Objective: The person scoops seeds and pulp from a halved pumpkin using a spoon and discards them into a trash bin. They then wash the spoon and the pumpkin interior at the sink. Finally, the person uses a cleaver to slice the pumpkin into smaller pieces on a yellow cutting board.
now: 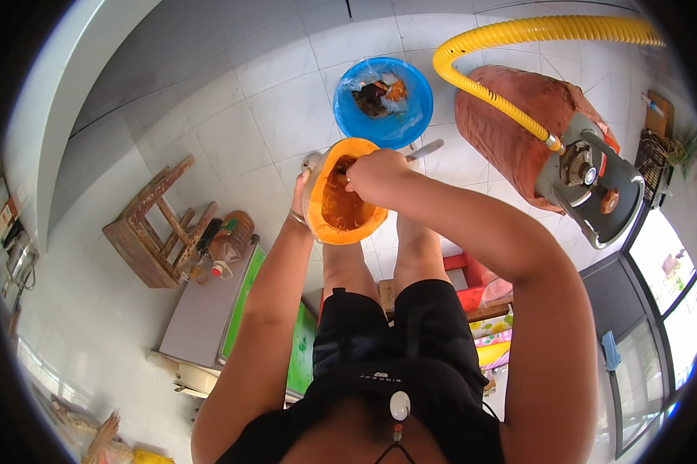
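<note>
Before my legs, a halved pumpkin [371, 223] is tilted with its orange cut face and hollowed, stringy inside towards me. My left hand [301, 194] grips its rind from the left side, the fingers mostly hidden behind it. My right hand [377, 174] is closed around a metal utensil [426, 149], with the fingertips inside the upper part of the hollow. The utensil's flat end sticks out past the back of this hand; its other end is not clear to see. Just beyond the pumpkin, a blue plastic basin [403, 136] lined with a clear bag holds orange and dark scraps.
A rusty gas cylinder [499, 127] with a yellow corrugated hose [487, 95] stands at the right. To the left are a worn wooden stool [145, 249], a plastic bottle [232, 232] and a grey-topped cabinet [203, 313]. A red crate [470, 284] lies beside my right leg.
</note>
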Demonstrator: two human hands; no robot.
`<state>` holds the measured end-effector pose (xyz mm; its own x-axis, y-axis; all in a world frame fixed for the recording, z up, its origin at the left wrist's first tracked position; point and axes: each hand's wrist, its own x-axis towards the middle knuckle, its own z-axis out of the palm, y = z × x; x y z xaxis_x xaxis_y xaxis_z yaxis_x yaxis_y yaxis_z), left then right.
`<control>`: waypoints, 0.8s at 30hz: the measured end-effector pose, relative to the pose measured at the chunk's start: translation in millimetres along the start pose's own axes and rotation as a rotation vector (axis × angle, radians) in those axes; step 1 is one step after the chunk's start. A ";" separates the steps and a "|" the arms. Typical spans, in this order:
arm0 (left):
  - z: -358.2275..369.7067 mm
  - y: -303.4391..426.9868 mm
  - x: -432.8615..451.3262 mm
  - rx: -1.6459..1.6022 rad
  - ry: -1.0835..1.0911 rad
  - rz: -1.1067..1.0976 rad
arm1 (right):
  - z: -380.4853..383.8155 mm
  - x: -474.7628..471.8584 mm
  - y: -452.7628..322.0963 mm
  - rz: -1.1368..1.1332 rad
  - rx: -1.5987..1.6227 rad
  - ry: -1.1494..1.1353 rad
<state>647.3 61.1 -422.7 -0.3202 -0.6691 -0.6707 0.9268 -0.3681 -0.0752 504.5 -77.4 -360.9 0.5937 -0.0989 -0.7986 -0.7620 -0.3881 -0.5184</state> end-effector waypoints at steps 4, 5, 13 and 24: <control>-6.6 5.1 4.4 0.024 -0.016 0.008 | 8.2 0.0 -10.8 -0.057 0.290 0.067; -8.5 6.9 5.0 0.036 -0.022 0.014 | 8.8 0.6 -11.5 -0.041 0.271 0.051; -47.8 12.3 10.3 0.191 -0.099 0.155 | 3.5 -0.8 -6.3 0.008 0.372 0.003; -43.7 1.3 20.2 0.053 -0.027 0.082 | -2.7 -11.0 5.8 0.094 0.120 0.101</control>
<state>650.6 75.4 -468.6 -0.2498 -0.7150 -0.6530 0.9384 -0.3450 0.0187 494.2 -81.0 -354.2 0.5364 -0.2233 -0.8139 -0.8373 -0.2616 -0.4800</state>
